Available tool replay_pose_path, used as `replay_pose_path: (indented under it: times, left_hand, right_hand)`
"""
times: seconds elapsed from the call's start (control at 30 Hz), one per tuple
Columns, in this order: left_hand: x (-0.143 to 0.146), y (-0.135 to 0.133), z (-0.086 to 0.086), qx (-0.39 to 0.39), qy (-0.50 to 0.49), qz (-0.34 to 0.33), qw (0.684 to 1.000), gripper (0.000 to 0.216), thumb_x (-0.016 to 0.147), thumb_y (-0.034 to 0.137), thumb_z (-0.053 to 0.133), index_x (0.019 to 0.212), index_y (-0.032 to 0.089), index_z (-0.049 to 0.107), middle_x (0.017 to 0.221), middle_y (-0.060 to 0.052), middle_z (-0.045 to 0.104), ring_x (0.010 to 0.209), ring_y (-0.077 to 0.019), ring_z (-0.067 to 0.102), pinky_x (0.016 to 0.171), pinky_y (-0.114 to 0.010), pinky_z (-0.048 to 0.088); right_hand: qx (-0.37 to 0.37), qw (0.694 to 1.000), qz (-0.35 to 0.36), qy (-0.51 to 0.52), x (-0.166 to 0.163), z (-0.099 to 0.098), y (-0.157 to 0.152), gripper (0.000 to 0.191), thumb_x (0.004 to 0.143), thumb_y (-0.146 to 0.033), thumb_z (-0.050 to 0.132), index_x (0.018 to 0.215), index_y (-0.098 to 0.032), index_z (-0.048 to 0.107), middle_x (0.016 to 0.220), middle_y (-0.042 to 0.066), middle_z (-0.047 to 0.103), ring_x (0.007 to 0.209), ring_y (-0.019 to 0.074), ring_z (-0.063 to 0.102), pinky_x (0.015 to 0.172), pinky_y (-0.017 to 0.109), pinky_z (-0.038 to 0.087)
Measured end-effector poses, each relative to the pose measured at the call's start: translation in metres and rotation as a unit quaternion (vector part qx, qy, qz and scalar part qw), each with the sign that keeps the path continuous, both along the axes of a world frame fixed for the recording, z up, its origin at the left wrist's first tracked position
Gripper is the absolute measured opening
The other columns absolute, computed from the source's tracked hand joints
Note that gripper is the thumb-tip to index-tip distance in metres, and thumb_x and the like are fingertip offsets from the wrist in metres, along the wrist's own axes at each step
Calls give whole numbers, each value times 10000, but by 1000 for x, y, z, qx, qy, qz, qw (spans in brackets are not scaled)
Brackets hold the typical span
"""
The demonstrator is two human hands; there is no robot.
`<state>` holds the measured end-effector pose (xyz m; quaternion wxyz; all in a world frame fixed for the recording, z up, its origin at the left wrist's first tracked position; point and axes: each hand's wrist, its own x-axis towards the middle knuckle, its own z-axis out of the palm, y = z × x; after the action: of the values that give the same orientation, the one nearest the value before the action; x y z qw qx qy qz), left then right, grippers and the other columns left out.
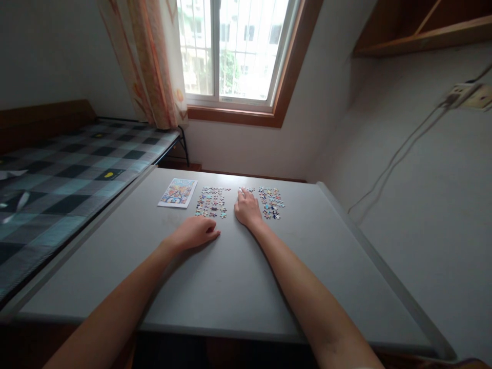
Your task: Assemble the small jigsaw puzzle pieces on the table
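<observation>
Two groups of small colourful puzzle pieces lie on the grey table (230, 277): a left group (211, 202) and a right group (271, 202). A printed picture card (177, 192) lies to the left of them. My left hand (196, 231) rests on the table just in front of the left group, fingers curled loosely with nothing seen in them. My right hand (247, 207) lies between the two groups, fingers reaching forward onto a few pieces at the far edge; whether it grips one I cannot make out.
A bed with a checked cover (57, 179) runs along the table's left side. The wall is close on the right, with a cable and socket (467, 95). Ahead are a window (234, 48) and a curtain (148, 61). A wooden shelf (423, 31) hangs at upper right.
</observation>
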<state>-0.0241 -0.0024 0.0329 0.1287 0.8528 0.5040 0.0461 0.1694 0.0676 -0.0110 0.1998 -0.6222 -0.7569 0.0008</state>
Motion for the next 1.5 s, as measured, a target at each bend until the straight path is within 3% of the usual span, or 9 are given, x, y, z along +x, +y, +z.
replay_pose_path:
  times: [0.27,0.67,0.9,1.07,1.5]
  left_hand:
    - [-1,1,-3,15,6,-10,1000,373,822,479,441,597,202,547,607,-36,582,549,-158,486,524,-272,240]
    - [-3,3,-9,29,16,-21,999,382,835,483,430,604,202,546,612,-36,589,547,-152,478,521,-264,222]
    - [6,-1,-7,48,-14,-53,997,385,858,446,412,593,190,526,580,-16,551,525,-126,430,528,-250,233]
    - [12,-6,-6,53,-19,-81,995,378,863,425,416,590,189,526,547,3,528,501,-116,403,521,-245,228]
    - [12,-5,-11,58,-16,-74,995,379,858,435,432,591,190,540,560,0,551,506,-119,423,520,-248,229]
  right_hand:
    - [6,1000,16,-17,0,2,-6,444,896,-265,366,1310,-128,449,1317,146,471,1206,261,375,986,384,308]
    - [31,999,27,4,-1,6,-62,301,885,-251,442,1140,-169,580,1067,115,541,993,235,449,862,342,364]
    - [31,997,5,77,5,2,-55,183,872,-284,510,907,-195,667,981,87,557,941,219,461,853,335,373]
    - [35,991,-10,130,9,-3,-51,150,836,-265,567,903,-173,665,927,85,557,921,220,470,857,331,385]
    - [-11,976,-23,217,15,-3,-43,98,769,-207,606,839,-150,643,875,72,537,810,179,529,833,318,422]
